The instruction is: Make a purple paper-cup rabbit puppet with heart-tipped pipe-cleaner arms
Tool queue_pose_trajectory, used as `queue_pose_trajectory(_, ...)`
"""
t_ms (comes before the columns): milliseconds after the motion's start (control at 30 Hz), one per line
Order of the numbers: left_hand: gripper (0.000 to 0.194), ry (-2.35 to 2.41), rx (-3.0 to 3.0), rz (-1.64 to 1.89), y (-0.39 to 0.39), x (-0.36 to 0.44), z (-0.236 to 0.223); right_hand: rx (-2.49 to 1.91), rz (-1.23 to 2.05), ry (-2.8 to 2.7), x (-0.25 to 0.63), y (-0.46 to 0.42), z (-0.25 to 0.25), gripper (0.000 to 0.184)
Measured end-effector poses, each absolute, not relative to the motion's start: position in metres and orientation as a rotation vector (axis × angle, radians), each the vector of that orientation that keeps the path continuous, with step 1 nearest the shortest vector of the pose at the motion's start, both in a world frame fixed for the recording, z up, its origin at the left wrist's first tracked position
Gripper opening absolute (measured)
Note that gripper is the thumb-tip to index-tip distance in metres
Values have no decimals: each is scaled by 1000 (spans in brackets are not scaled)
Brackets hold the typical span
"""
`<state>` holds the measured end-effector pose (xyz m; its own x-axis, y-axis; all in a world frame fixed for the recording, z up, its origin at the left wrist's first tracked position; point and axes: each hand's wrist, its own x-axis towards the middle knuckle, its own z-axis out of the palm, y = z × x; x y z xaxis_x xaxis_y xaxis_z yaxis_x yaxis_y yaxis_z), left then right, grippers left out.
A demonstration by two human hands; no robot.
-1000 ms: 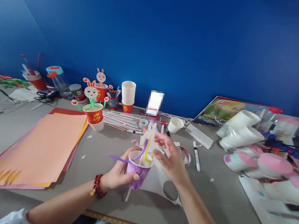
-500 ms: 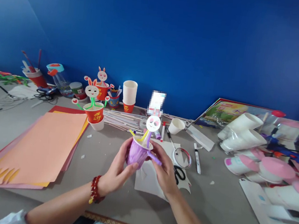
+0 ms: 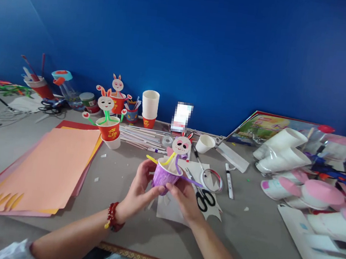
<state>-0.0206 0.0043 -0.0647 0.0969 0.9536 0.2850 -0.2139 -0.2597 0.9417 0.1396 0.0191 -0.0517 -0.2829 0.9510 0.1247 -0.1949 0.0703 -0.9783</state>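
At the far left of the worktop, a stack of coloured paper sheets is laid flat, topped by a peach one. Just beyond its right corner, a red cup is seen, set with a white rabbit face on green stems. To the right of it, thin sticks are piled. In the middle, a purple cup is held tilted above the worktop between both hands: its left side is wrapped by the curled left hand (a red bead bracelet is worn on that wrist), and its right side is gripped by the partly closed right hand, both thumbs being pressed on the front. Above its rim, a rabbit face is carried on yellow and purple stems. Farther right, black-handled scissors are laid on white paper, with a tape roll just behind and a marker beside it.
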Motion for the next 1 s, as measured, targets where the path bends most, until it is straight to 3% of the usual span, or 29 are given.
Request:
queue_pose_trajectory(233,44,792,1025,1312,9,-24,-67,-777,1570,-1370,143,21,-45,36)
queue_pose_trajectory(500,19,904,1146,1564,14,-31,-58,-823,1552,-1347,148,23,-45,31)
queue_pose_trajectory(1000,15,796,951,1473,19,-36,-62,-823,1598,-1400,150,21,-43,32)
